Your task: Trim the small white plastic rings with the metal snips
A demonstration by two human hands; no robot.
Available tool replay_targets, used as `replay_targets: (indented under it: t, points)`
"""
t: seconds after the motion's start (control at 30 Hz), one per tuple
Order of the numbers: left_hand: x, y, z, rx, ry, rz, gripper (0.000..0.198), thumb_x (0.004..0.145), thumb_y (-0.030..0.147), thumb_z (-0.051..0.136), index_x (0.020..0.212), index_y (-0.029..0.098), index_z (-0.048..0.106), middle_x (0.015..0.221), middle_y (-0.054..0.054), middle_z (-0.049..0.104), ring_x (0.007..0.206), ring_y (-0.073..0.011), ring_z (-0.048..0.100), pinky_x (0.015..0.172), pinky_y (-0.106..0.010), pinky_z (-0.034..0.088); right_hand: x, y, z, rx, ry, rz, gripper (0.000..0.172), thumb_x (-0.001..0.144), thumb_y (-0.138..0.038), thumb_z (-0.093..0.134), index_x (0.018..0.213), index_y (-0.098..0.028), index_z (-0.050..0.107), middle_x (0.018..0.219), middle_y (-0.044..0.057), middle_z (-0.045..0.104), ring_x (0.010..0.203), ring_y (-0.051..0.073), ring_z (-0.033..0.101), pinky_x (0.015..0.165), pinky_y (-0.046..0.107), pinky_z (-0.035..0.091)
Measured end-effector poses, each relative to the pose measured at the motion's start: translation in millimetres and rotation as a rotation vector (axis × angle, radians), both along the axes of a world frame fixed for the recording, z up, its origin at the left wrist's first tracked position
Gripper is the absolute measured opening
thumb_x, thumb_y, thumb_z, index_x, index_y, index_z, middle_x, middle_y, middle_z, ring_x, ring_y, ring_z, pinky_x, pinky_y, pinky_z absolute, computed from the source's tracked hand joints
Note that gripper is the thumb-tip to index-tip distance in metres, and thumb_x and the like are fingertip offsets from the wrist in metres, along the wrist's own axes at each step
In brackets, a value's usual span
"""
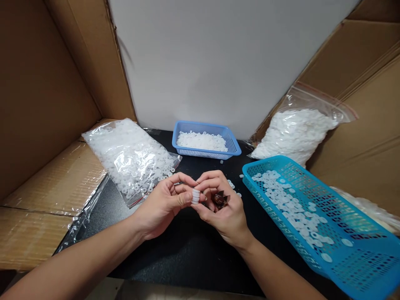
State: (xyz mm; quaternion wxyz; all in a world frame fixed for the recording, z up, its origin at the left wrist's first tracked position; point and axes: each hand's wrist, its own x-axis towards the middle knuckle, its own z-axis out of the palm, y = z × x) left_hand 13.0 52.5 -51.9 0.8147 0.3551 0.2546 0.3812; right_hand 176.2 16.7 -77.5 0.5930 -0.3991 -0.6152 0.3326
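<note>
My left hand (162,206) is closed, its thumb and fingers pinching a short stack of white plastic rings (196,196). Opposite it, my right hand (229,216) is closed too, its fingertips meeting the left ones at the stack. Tucked in the right palm is a shiny dark brown piece with pointed tips (220,199); the fingers hide part of it, and its kind is unclear. Both hands are above the black tabletop (184,254). A few loose white rings (231,184) lie just behind the right hand.
A clear bag of white rings (128,154) lies at left. Behind the hands stands a small blue basket (206,154) holding rings. At right, a turquoise basket (359,266) holds flat white rings, with another filled bag (293,131) behind it. Cardboard walls (90,54) flank the table.
</note>
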Motion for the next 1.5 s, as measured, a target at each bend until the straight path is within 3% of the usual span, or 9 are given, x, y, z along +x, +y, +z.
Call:
replay_targets:
  t: [0.33,0.47,0.7,0.87,1.03,1.17,1.27,1.37,1.5]
  points:
    - [-1,-1,-0.7,0.006,0.012,-0.126,0.030,0.076,0.041,0.091,0.088,0.016,0.078,0.080,-0.007,0.080,0.078,-0.0186,0.075,0.080,-0.028,0.054,1,-1,1.0,0.010,-0.068,-0.003,0.017,0.082,-0.019,0.076,0.095,-0.027,0.069,0.108,0.003,0.059,0.058,0.008,0.051,0.047,0.023,0.045]
    - [-2,-1,-1.3,0.012,0.036,-0.179,0.032,0.074,0.045,0.092,0.083,0.016,0.082,0.081,-0.007,0.080,0.082,-0.0175,0.073,0.084,-0.027,0.053,1,-3,3.1,0.010,-0.054,0.045,0.020,0.082,-0.015,0.076,0.095,-0.028,0.070,0.110,0.003,0.058,0.059,0.007,0.052,0.049,0.023,0.046]
    - [-7,1,3.7,-0.013,0.047,-0.237,0.033,0.070,0.045,0.094,0.082,0.016,0.084,0.081,-0.007,0.080,0.058,-0.0062,0.059,0.055,-0.016,0.042,10,-3,10.5,-0.012,-0.051,0.172,0.020,0.083,-0.014,0.073,0.097,-0.029,0.071,0.111,0.002,0.058,0.053,0.004,0.043,0.045,0.022,0.042]
    - [-7,1,5.9,-0.085,0.028,-0.320,0.032,0.067,0.041,0.097,0.079,0.015,0.083,0.081,-0.007,0.081,0.060,-0.0101,0.071,0.057,-0.016,0.052,22,-1,18.3,-0.001,-0.107,0.257,0.028,0.078,-0.010,0.074,0.098,-0.029,0.075,0.107,0.003,0.061,0.058,0.006,0.046,0.048,0.022,0.044]
    - [-7,1,7.1,-0.125,-0.005,-0.236,0.024,0.066,0.027,0.098,0.076,0.013,0.080,0.082,-0.006,0.082,0.064,-0.0104,0.075,0.065,-0.016,0.059,26,2,19.0,-0.032,-0.097,0.263,0.025,0.085,-0.017,0.073,0.107,-0.028,0.078,0.108,0.004,0.061,0.063,0.008,0.052,0.050,0.021,0.045]
    - [-6,0,12.1,-0.066,-0.027,-0.090,0.020,0.068,0.020,0.097,0.078,0.015,0.080,0.085,-0.003,0.082,0.076,-0.0123,0.080,0.074,-0.014,0.061,25,3,16.5,-0.003,-0.069,0.090,0.019,0.098,-0.035,0.067,0.109,-0.026,0.080,0.101,0.004,0.065,0.064,0.009,0.052,0.055,0.023,0.046]
    - [-4,-1,14.2,-0.016,-0.026,-0.002,0.020,0.068,0.017,0.096,0.082,0.018,0.082,0.088,-0.001,0.082,0.080,-0.0145,0.082,0.077,-0.015,0.062,22,0,13.8,0.015,-0.050,-0.036,0.035,0.107,-0.047,0.051,0.112,-0.025,0.078,0.082,0.001,0.065,0.058,0.010,0.051,0.053,0.024,0.042]
    - [-3,-3,13.4,-0.016,-0.033,0.050,0.027,0.066,0.017,0.098,0.088,0.020,0.083,0.086,0.000,0.083,0.082,-0.0162,0.083,0.078,-0.015,0.063,21,-5,12.7,-0.021,-0.102,-0.088,0.044,0.106,-0.058,0.046,0.119,-0.025,0.073,0.067,-0.005,0.053,0.053,0.010,0.047,0.052,0.024,0.040]
    - [-4,-5,12.1,-0.026,-0.037,0.072,0.024,0.067,0.019,0.098,0.086,0.018,0.084,0.084,-0.002,0.084,0.083,-0.0160,0.083,0.079,-0.013,0.062,22,-11,13.9,-0.052,-0.209,-0.081,0.048,0.108,-0.056,0.040,0.141,-0.030,0.063,0.084,-0.001,0.057,0.066,0.014,0.054,0.059,0.025,0.048]
